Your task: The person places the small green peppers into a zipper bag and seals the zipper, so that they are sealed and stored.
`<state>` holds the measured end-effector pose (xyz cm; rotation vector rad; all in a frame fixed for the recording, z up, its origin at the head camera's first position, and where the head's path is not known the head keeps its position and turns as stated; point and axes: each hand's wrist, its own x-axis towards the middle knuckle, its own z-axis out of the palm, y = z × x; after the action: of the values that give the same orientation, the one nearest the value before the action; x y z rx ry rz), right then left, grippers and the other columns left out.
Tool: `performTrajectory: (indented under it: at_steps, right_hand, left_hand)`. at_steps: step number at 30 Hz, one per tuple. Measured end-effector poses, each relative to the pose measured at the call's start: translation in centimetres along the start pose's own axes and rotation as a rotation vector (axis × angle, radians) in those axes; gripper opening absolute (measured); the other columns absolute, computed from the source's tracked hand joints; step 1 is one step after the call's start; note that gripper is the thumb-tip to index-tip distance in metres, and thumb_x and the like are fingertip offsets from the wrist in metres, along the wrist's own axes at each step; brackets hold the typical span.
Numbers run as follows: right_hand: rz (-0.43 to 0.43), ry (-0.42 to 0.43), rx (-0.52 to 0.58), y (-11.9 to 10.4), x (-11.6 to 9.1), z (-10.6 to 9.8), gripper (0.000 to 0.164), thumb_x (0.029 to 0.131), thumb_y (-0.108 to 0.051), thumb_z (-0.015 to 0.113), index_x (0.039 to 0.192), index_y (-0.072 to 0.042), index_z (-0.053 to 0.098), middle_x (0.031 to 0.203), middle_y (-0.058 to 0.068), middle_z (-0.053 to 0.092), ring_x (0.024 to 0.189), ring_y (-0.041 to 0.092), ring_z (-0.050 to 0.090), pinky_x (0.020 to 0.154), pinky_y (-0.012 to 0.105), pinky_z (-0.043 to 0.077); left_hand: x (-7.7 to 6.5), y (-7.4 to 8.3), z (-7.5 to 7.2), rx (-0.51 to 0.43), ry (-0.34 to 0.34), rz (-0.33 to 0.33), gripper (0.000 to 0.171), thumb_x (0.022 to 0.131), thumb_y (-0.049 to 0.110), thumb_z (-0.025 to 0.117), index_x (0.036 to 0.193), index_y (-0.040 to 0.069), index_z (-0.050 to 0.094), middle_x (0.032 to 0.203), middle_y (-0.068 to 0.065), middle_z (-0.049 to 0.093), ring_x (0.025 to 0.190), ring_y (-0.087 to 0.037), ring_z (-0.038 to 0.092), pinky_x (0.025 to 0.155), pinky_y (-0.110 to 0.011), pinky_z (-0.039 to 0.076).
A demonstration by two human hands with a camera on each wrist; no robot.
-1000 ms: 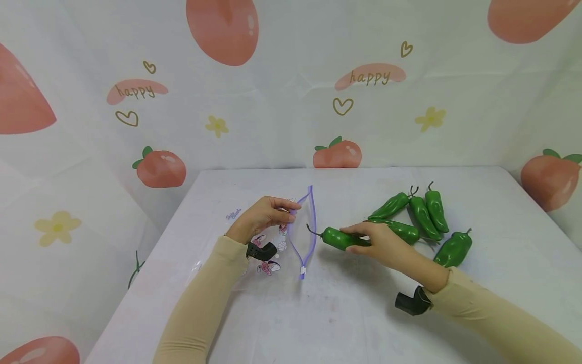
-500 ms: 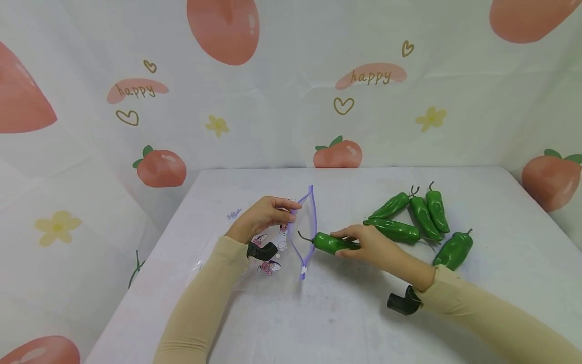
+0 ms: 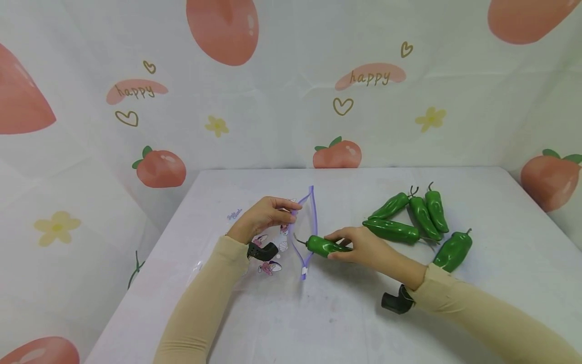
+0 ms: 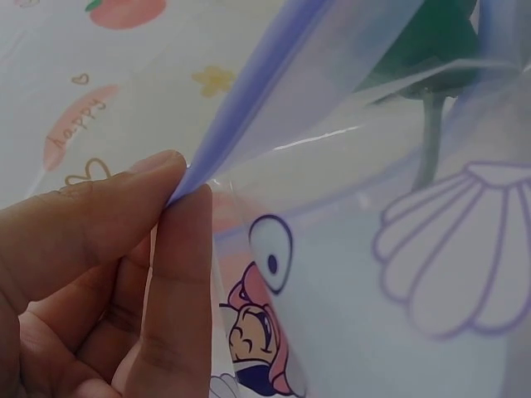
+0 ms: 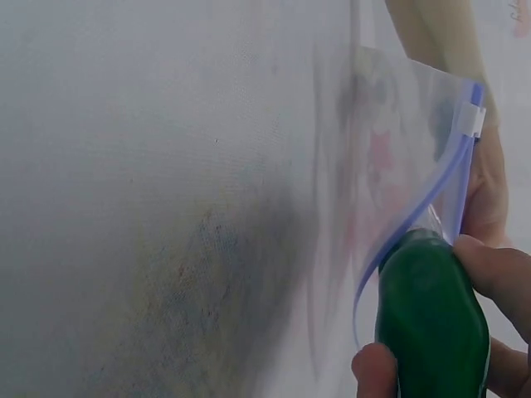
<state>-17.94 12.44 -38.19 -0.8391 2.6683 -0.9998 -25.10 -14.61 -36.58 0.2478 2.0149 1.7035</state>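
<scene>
A clear zip bag (image 3: 304, 271) printed with cartoon figures and shells lies on the table, its purple-edged mouth spread apart toward the right. My left hand (image 3: 265, 217) pinches the near-left lip of that mouth between thumb and finger, as the left wrist view shows close up. In my right hand (image 3: 364, 248) is a green pepper (image 3: 320, 245), gripped around its rear half. The pepper's stem points left and its stem end sits within the bag's mouth. Through the film, the left wrist view shows the green pepper's stem (image 4: 430, 141). A white slider (image 5: 471, 120) sits at one end of the purple zip.
Several more green peppers lie on the right of the table, among them one lying crosswise (image 3: 392, 230) and one nearer the right forearm (image 3: 453, 251). A printed cloth backdrop (image 3: 273, 101) stands behind the table (image 3: 291, 328).
My right hand has carried the pepper leftward, so its stem end has passed from outside the bag into the mouth. The left hand keeps its pinch in nearly the same place.
</scene>
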Motion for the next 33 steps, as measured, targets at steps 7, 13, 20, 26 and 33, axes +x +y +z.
performTrajectory:
  at_steps: [7, 13, 20, 26, 33]
  right_hand:
    - [-0.015, 0.000, 0.005, 0.16, 0.29, 0.32, 0.041, 0.080, -0.028, 0.080, 0.116, -0.010, 0.071, 0.112, 0.005, 0.070, 0.099, 0.022, 0.066, 0.084, 0.040, 0.054]
    - [-0.005, -0.007, -0.007, 0.09, 0.24, 0.30, 0.040, 0.078, -0.022, 0.081, 0.116, -0.011, 0.071, 0.113, 0.007, 0.070, 0.101, 0.024, 0.066, 0.085, 0.041, 0.054]
    - [-0.010, -0.020, -0.050, -0.12, 0.26, 0.21, 0.045, 0.078, -0.019, 0.081, 0.121, -0.011, 0.069, 0.117, 0.009, 0.068, 0.101, 0.021, 0.063, 0.085, 0.039, 0.053]
    - [0.001, -0.027, -0.035, -0.49, 0.43, 0.12, 0.050, 0.079, -0.017, 0.080, 0.125, -0.006, 0.064, 0.117, 0.013, 0.067, 0.097, 0.022, 0.064, 0.081, 0.037, 0.054]
    - [0.039, -0.019, 0.067, -0.65, 0.73, 0.34, 0.044, 0.079, -0.015, 0.080, 0.119, -0.007, 0.062, 0.113, 0.012, 0.067, 0.095, 0.021, 0.064, 0.079, 0.033, 0.055]
  left_hand:
    - [0.09, -0.10, -0.07, -0.001, 0.000, -0.002, 0.043, 0.088, -0.005, 0.064, 0.128, -0.013, 0.053, 0.091, 0.000, 0.063, 0.071, -0.011, 0.055, 0.068, -0.022, 0.051]
    - [-0.01, -0.04, -0.16, -0.014, -0.016, 0.009, 0.044, 0.088, -0.005, 0.064, 0.129, -0.015, 0.052, 0.092, -0.001, 0.064, 0.071, -0.011, 0.056, 0.067, -0.022, 0.051]
    - [-0.06, 0.05, -0.21, -0.028, -0.021, -0.001, 0.045, 0.089, -0.007, 0.062, 0.131, -0.016, 0.050, 0.098, -0.008, 0.065, 0.069, -0.012, 0.055, 0.065, -0.022, 0.050]
    - [0.08, 0.00, -0.17, -0.022, -0.019, -0.002, 0.045, 0.088, -0.006, 0.063, 0.130, -0.015, 0.051, 0.093, -0.003, 0.064, 0.070, -0.012, 0.056, 0.066, -0.022, 0.050]
    - [0.14, -0.07, -0.15, -0.036, -0.014, 0.003, 0.046, 0.086, -0.004, 0.067, 0.128, -0.014, 0.053, 0.089, -0.002, 0.064, 0.068, -0.014, 0.056, 0.066, -0.024, 0.051]
